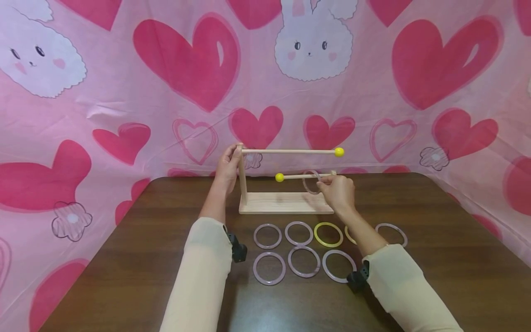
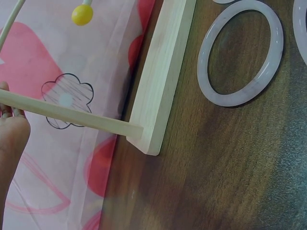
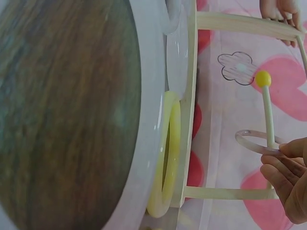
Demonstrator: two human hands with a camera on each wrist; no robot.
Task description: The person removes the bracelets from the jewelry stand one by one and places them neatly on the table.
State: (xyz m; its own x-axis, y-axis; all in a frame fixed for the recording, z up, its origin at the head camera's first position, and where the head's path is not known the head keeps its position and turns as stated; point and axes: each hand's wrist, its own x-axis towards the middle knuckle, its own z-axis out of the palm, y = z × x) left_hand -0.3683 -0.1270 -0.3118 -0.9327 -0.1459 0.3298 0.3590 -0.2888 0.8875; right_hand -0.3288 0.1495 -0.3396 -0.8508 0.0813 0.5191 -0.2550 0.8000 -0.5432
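Observation:
A wooden bangle stand [image 1: 286,203] has a tall left post and a short right one, each with a rod tipped by a yellow ball. My left hand [image 1: 226,170] grips the tall post near its top, its fingers behind the wood in the left wrist view. Between thumb and fingers, my right hand [image 1: 339,191] pinches a translucent pale purple bangle [image 3: 248,145]. This bangle encircles the lower rod [image 3: 268,112], between that rod's yellow ball [image 1: 280,177] and the short post.
On the brown table [image 1: 137,267] in front of the stand lie several pale purple bangles [image 1: 255,268] and a yellow bangle [image 1: 316,235]. My right forearm partly covers another yellowish bangle [image 1: 347,234]. A pink heart-patterned cloth [image 1: 257,92] hangs behind the table.

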